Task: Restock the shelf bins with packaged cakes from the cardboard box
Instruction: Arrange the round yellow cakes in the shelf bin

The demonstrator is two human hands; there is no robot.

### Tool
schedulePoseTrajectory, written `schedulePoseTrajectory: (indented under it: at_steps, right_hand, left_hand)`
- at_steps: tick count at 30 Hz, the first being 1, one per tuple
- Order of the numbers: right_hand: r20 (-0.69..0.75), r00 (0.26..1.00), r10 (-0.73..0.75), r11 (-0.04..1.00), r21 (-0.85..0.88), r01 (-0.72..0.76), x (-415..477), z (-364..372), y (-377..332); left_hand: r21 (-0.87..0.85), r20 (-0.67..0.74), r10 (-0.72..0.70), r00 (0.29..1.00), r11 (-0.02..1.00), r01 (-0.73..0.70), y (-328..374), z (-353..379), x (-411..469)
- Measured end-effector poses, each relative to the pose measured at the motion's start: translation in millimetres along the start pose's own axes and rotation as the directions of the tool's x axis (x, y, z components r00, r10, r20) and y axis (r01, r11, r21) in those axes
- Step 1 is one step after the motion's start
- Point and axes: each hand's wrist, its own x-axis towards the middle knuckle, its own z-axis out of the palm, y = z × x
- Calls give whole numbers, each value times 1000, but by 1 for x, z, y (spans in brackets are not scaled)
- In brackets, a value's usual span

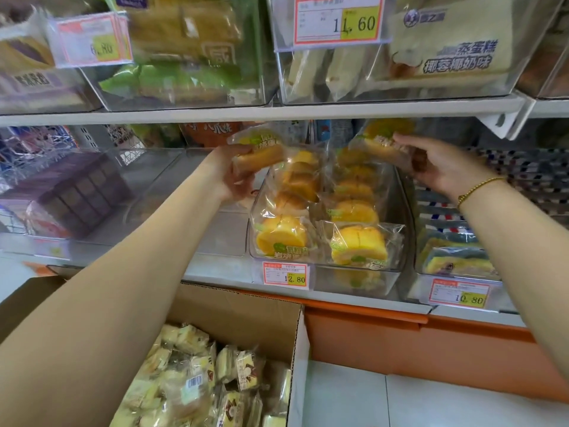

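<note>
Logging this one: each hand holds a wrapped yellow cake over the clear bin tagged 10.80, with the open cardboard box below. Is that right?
Only the price is wrong. The head view shows the left hand and right hand each holding a wrapped yellow cake over the clear bin whose price tag reads 12.80, not 10.80, with the open cardboard box below.

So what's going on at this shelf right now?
A person is restocking a shop shelf. The left hand grips one packaged cake and the right hand holds a second packaged cake, both raised over the back of a clear bin that already has two rows of the same yellow cakes. A cardboard box of other wrapped cakes stands open below the shelf.
</note>
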Motion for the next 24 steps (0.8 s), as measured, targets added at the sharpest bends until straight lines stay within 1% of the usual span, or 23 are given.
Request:
schedulePoseTrajectory:
  at_steps: [2,5,10,13,16,18,21,24]
  right_hand:
    - [2,999,-43,998,-38,43,8,0,0]
    - [42,991,-128,984,-121,132,18,-1,2]
    - [101,974,-202,950,-221,220,31,6,5]
    - [140,958,-250,914,-293,281,40,7,3]
    - [159,941,-298,871,-359,336,45,9,-2]
    - [184,937,-296,871,-350,343,45,9,-5]
    - [209,937,-279,893,-303,334,42,6,-7]
    - [199,941,-275,910,-264,321,39,3,-5]
  left_hand:
    - [4,-15,33,999,999,-33,2,-2,15]
    - [37,52,125,991,991,-127,4,2,33]
    - [277,122,174,977,939,-202,-2,23,59]
    - [308,178,194,965,920,-242,-5,27,72]
    - [432,241,241,940,841,-327,-3,31,79]
    - [422,322,243,915,828,-369,-1,31,81]
    - [274,427,231,874,889,-368,2,31,88]
    - [252,535,232,812,874,-415,2,27,89]
